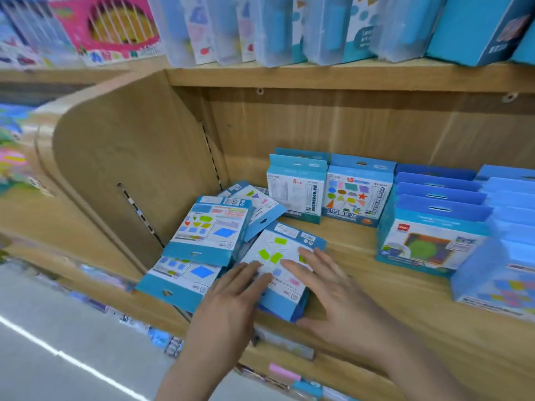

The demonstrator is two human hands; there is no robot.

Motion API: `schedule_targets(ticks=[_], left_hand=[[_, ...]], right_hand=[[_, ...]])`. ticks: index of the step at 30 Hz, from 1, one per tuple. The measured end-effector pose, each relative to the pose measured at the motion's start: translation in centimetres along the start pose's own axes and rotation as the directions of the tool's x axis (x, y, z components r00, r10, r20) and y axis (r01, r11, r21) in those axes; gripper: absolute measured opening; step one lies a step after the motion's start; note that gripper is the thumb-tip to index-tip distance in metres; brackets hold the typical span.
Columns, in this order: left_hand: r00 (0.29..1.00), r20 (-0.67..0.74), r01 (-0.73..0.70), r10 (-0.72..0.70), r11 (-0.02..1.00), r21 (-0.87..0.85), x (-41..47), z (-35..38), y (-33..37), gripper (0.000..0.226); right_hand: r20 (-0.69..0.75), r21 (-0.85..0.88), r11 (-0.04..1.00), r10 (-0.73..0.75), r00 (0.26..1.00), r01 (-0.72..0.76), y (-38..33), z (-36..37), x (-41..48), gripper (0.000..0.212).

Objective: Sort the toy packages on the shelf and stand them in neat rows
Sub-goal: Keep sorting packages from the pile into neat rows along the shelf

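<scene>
resting flat on a glossy card package (285, 247), my left hand (231, 296) and right hand (327, 296) lie side by side, fingers straight, gripping nothing. they cover its near half, and its print is too blurred to read. it lies flat at the front left of the wooden shelf (362, 256), overlapping a loose heap of blue-edged packages (208, 230). two boxes (357, 195) stand upright behind. clear plastic cases (269, 30) above are smeared and cut off.
</scene>
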State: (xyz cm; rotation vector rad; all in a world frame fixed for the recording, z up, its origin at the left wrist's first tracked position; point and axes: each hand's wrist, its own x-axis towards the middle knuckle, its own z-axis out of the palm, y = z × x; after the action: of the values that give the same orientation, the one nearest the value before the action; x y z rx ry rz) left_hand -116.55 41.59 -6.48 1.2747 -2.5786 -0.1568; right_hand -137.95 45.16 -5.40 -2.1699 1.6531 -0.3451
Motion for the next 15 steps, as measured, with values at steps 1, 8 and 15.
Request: schedule_targets(ticks=[1, 8, 15], left_hand=[[0.999, -0.041, -0.020, 0.020, 1.000, -0.004, 0.0, 0.1, -0.3, 0.052], [0.913, -0.407, -0.069, 0.027, 0.994, -0.088, 1.2, -2.7, 0.7, 0.021], [0.862, -0.240, 0.107, -0.446, 0.625, -0.773, 3.3, -5.2, 2.8, 0.056]], right_hand=[[0.009, -0.024, 1.000, 0.004, 1.000, -0.004, -0.3, 0.1, 0.2, 0.085], [-0.404, -0.012, 0.994, -0.108, 0.908, 0.112, -0.5, 0.0, 0.3, 0.057], [-0.501, 0.672, 0.717, 0.255, 0.827, 0.186, -1.3, -4.3, 0.4, 0.023]])
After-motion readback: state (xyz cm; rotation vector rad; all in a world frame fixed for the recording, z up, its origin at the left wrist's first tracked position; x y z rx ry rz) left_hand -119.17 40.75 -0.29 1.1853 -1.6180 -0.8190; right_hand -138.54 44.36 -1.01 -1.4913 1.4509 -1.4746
